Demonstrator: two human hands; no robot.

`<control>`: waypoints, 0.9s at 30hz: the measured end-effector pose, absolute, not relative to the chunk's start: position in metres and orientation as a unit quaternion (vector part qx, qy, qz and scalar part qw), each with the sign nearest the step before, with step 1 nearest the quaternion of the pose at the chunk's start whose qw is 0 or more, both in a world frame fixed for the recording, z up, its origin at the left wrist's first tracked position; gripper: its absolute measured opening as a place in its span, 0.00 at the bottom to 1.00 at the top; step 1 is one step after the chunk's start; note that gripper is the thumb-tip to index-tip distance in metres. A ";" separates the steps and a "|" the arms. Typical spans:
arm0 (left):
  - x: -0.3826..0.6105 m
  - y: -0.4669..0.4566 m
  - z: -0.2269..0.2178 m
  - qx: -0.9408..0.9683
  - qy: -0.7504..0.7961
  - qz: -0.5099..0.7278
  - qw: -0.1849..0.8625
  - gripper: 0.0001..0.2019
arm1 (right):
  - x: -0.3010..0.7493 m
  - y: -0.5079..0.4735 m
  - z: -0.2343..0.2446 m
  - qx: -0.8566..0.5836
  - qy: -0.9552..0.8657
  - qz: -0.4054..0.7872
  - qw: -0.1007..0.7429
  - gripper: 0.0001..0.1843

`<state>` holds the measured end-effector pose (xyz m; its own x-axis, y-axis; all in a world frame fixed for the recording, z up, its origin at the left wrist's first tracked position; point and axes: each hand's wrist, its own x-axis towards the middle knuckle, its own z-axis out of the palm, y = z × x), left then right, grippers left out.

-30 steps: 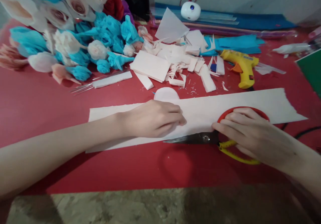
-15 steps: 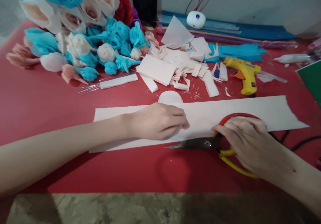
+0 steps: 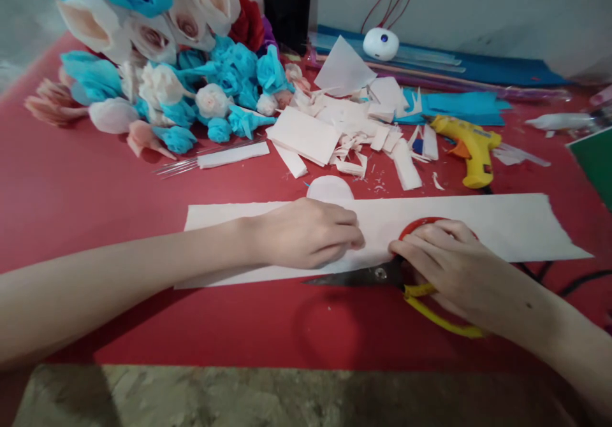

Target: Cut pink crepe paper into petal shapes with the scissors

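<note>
A long strip of white crepe paper (image 3: 454, 223) lies across the red table. My left hand (image 3: 315, 232) rests on its left half, fingers curled under and closed, pressing the paper down; the fingertips are partly hidden. Just beyond this hand a round white piece (image 3: 329, 188) shows at the strip's far edge, its lower part covered. My right hand (image 3: 444, 261) grips scissors (image 3: 380, 274) with one red and one yellow handle. Their dark blades look closed and point left along the strip's near edge, below my left hand.
Blue, white and pink paper flowers (image 3: 162, 89) crowd the back left. White paper scraps (image 3: 354, 115) lie mid-back, beside a yellow glue gun (image 3: 478, 150) with a black cord. Thin wires (image 3: 179, 167) lie near the flowers. A white device (image 3: 381, 43) stands by the wall.
My right hand has moved the scissors left along the strip's near edge. My left hand keeps its place on the paper, and the view has shifted slightly.
</note>
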<state>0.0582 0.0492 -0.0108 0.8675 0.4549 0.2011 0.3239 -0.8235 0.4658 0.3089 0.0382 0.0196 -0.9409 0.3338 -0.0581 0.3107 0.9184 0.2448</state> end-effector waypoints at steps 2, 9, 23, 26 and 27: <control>0.058 0.049 -0.011 0.943 0.206 0.152 0.213 0.13 | 0.310 0.039 0.021 0.148 0.980 0.127 0.042 0.17; 0.058 0.050 -0.011 0.939 0.212 0.156 0.221 0.13 | 0.313 0.034 0.025 0.138 0.982 0.128 0.019 0.16; 0.059 0.050 -0.008 0.929 0.218 0.159 0.254 0.12 | 0.305 0.017 0.012 0.203 0.964 0.168 0.031 0.19; 0.059 0.050 -0.008 0.931 0.216 0.165 0.244 0.12 | 0.299 0.021 0.010 0.204 0.967 0.148 0.024 0.18; 0.059 0.050 -0.009 0.933 0.214 0.166 0.237 0.12 | 0.298 0.022 0.009 0.203 0.969 0.142 0.021 0.18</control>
<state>0.0586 0.0500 -0.0087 0.8530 0.4784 0.2087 0.3207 -0.7957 0.5138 0.2979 0.0221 0.0095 -0.9164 0.3999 0.0173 0.3882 0.8772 0.2827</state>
